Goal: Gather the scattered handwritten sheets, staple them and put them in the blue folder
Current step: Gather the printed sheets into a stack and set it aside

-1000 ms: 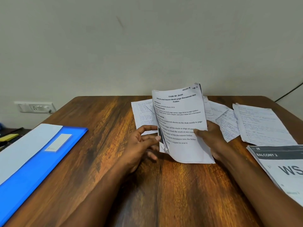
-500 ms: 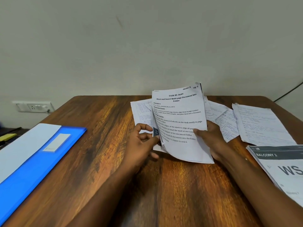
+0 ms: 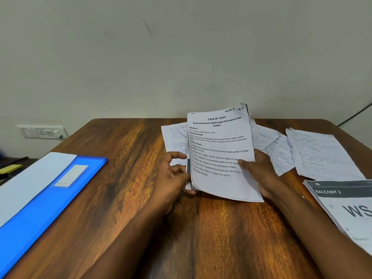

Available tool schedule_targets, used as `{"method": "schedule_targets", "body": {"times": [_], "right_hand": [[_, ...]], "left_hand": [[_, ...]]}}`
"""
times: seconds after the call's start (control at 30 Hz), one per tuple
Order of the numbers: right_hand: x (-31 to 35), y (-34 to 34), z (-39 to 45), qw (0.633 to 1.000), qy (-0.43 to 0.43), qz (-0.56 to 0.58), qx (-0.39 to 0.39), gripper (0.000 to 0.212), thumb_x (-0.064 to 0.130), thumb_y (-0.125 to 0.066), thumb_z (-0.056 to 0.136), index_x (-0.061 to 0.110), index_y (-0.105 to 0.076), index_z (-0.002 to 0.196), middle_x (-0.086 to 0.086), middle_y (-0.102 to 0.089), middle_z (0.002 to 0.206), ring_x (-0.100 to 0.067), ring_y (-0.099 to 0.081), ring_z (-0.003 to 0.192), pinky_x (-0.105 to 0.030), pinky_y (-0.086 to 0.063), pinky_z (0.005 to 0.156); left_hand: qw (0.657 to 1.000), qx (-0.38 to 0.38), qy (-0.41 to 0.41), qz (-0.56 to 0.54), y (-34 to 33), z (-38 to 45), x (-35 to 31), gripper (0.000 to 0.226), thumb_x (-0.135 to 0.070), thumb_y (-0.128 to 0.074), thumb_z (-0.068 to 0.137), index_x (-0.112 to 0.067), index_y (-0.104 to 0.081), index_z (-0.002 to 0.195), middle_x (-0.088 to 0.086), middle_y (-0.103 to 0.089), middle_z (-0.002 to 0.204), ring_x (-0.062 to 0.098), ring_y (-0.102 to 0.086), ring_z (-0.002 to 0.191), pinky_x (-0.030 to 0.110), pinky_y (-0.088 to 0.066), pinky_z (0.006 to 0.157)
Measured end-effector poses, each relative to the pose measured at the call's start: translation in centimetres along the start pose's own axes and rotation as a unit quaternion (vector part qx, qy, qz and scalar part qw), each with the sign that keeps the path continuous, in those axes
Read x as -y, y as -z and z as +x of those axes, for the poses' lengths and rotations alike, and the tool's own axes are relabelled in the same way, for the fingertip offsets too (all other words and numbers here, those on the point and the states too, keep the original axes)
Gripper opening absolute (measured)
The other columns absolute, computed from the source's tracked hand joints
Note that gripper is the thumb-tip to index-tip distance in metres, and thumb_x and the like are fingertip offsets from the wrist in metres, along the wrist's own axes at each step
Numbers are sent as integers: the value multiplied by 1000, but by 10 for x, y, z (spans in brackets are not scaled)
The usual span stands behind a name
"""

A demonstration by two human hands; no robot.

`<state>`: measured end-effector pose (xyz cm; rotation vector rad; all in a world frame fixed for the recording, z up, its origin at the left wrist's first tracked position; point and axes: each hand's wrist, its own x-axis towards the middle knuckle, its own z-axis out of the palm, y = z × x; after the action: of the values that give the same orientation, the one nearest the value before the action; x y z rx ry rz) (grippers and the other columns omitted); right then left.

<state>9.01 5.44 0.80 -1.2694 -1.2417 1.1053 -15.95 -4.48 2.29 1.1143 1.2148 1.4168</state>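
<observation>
A stack of printed sheets [image 3: 219,148], its top page headed "TASK ID: 3649", stands tilted above the middle of the wooden table [image 3: 124,178]. My right hand [image 3: 259,174] grips its right edge, thumb across the print. My left hand [image 3: 171,178] holds the lower left edge, fingers curled behind the pages. Handwritten sheets [image 3: 320,156] lie scattered flat behind and to the right of the stack; one handwritten sheet [image 3: 175,141] shows left of it. The blue folder [image 3: 40,208] lies at the table's left edge with a white sheet [image 3: 30,178] on it. No stapler is in view.
A printed stack marked "BALCONY 2" [image 3: 346,206] lies at the right edge. A wall socket [image 3: 43,132] sits at the left behind the table. A yellow object [image 3: 10,169] lies on a lower surface beyond the folder. The wall stands close behind the table.
My left hand has slid in against the stack's lower left edge and closed on it. The right hand and stack have barely moved.
</observation>
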Motion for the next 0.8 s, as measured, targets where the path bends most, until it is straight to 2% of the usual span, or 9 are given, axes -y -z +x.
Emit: {"method": "schedule_targets", "body": {"times": [0.1,0.3,0.4,0.5,0.57,0.63,0.73,0.8], "right_hand": [[-1,0,1,1000,-1,-1,2,33,-3,-68,95,27,-72,110,7,-77,110,-20,-71,108,-46,-56,101],[-3,0,2,1000,-2,5,1,34,-3,-69,94,26,-73,109,7,-78,109,-20,-72,107,-47,-56,101],[-3,0,2,1000,1,6,3,34,-3,-69,94,26,-73,109,6,-77,110,-20,-72,108,-47,-55,102],[-3,1,2,1000,3,5,3,35,-3,-68,94,26,-72,113,6,-77,111,-20,-71,108,-47,-55,103],[-3,1,2,1000,2,4,4,35,-3,-68,94,23,-72,116,3,-77,114,-21,-71,110,-49,-55,103],[-4,2,3,1000,1,2,4,35,-3,-69,94,23,-72,117,2,-77,117,-22,-71,111,-50,-55,104],[-4,2,3,1000,1,0,4,35,-2,-69,94,24,-73,118,2,-77,116,-22,-71,110,-51,-55,104],[-4,2,4,1000,-1,-1,3,35,-2,-69,94,23,-72,119,2,-77,116,-22,-71,110,-51,-55,104]], "left_hand": [[1000,-1,0,-2,-1,0,0,49,17,-62,92,-20,-52,123,30,-73,104,42,-76,83,38,-61,50],[1000,9,1,-14,-3,-1,-1,56,22,-63,89,-22,-52,123,29,-73,103,37,-75,75,39,-60,49],[1000,-4,-1,-20,-4,-2,-1,47,24,-59,88,-15,-54,114,26,-74,94,34,-74,70,36,-58,46],[1000,-30,-7,1,-4,0,1,35,26,-49,89,-6,-63,94,22,-68,77,25,-67,52,28,-53,41],[999,-46,-6,19,-2,2,3,34,22,-48,90,-5,-69,86,25,-69,76,26,-64,48,30,-55,42],[999,-43,0,16,-1,1,2,28,16,-51,94,-2,-71,90,30,-73,80,30,-67,50,33,-60,47],[999,-40,5,-1,0,0,-1,26,14,-49,94,4,-73,94,26,-73,74,24,-67,47,29,-58,46],[999,-49,-8,-2,1,1,0,21,11,-57,95,2,-75,91,27,-72,77,24,-66,51,30,-58,48]]}}
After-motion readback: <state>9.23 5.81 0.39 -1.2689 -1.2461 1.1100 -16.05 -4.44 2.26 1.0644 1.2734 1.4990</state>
